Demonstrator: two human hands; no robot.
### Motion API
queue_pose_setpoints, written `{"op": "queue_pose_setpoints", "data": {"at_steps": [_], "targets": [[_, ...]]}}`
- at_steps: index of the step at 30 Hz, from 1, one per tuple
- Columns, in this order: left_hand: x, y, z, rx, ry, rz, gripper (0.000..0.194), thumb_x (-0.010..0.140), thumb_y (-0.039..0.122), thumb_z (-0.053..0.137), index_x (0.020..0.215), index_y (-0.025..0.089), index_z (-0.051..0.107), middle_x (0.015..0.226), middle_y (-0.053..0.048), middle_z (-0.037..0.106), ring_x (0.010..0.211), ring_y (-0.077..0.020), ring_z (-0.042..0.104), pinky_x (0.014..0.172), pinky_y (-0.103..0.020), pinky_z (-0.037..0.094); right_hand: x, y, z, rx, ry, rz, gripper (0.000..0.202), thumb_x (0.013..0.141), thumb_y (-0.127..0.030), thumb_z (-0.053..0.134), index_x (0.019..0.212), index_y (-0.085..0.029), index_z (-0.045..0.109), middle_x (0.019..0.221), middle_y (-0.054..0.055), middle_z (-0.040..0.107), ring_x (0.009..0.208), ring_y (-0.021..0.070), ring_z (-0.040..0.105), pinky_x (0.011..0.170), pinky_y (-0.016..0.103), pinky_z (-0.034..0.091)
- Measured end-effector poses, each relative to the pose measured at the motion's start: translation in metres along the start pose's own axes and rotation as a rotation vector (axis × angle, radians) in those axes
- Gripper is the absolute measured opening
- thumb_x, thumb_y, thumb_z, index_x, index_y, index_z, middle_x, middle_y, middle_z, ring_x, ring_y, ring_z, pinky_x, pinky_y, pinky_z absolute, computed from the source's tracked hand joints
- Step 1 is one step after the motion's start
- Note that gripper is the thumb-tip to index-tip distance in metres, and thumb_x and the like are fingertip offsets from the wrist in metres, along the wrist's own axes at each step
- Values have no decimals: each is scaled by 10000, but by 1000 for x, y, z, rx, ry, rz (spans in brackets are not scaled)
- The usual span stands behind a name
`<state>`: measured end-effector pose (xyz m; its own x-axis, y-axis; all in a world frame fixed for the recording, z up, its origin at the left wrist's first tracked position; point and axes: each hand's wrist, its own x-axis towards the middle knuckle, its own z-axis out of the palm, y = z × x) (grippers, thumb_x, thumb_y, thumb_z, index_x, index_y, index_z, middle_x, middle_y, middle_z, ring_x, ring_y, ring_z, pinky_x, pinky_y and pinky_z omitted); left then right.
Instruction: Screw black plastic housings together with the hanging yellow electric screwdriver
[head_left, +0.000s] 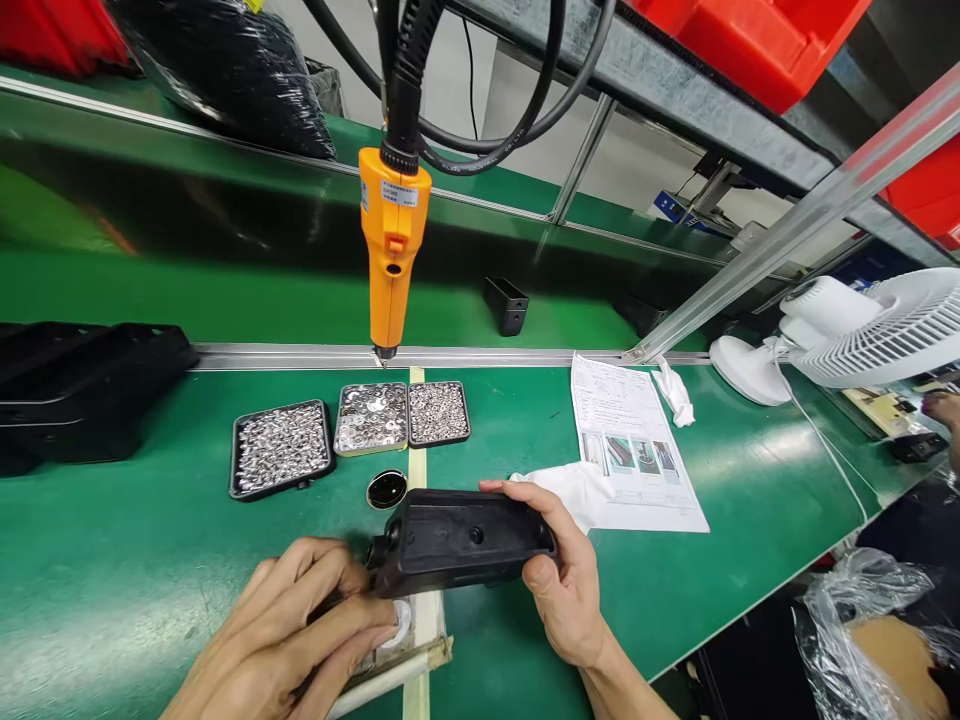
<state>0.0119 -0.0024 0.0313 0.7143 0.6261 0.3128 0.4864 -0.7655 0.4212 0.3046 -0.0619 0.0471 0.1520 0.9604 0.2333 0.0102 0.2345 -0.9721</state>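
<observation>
A black plastic housing, long and box-shaped with a small hole in its side, lies level above the bench. My right hand grips its right end, thumb below and fingers over the top edge. At the left end, by a round black knob, my left hand has its fingers bent and drawn together; whatever lies between them is hidden. Under the left fingertips, part of a white ring shows on a pale taped block. A round black disc with a shiny rim rests behind the housing.
Metal fasteners fill three shallow trays. An orange electric screwdriver hangs above them. Printed sheets and a white cloth lie right. Black housings stand left, a white fan far right.
</observation>
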Motion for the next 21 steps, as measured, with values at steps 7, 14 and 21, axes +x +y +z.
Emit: {"op": "queue_pose_setpoints", "data": {"at_steps": [7, 14, 21], "targets": [[28, 7, -21, 107, -99, 180, 425, 975, 65, 511, 1158, 364, 750, 1070, 41, 779, 1228, -221, 626, 1268, -381, 248, -3, 5, -2, 71, 45, 11, 523, 1074, -668, 716, 1496, -361, 735, 1473, 82, 791, 1378, 280, 737, 1179, 352, 582], [38, -2, -26, 0, -9, 261, 382, 1194, 268, 424, 1152, 362, 792, 1064, 35, 834, 1133, -200, 684, 1154, -319, 417, -5, 10, -4, 51, 50, 9, 509, 1082, -662, 702, 1488, -357, 733, 1472, 107, 788, 1396, 315, 729, 1178, 410, 593], [2, -13, -19, -286, 215, 1, 243, 1149, 279, 568, 1218, 377, 779, 1101, 9, 821, 1129, -199, 757, 988, -314, 616, -7, 5, 4, 93, -23, -3, 531, 1072, -675, 710, 1484, -341, 730, 1475, 120, 783, 1386, 315, 741, 1185, 438, 595]]}}
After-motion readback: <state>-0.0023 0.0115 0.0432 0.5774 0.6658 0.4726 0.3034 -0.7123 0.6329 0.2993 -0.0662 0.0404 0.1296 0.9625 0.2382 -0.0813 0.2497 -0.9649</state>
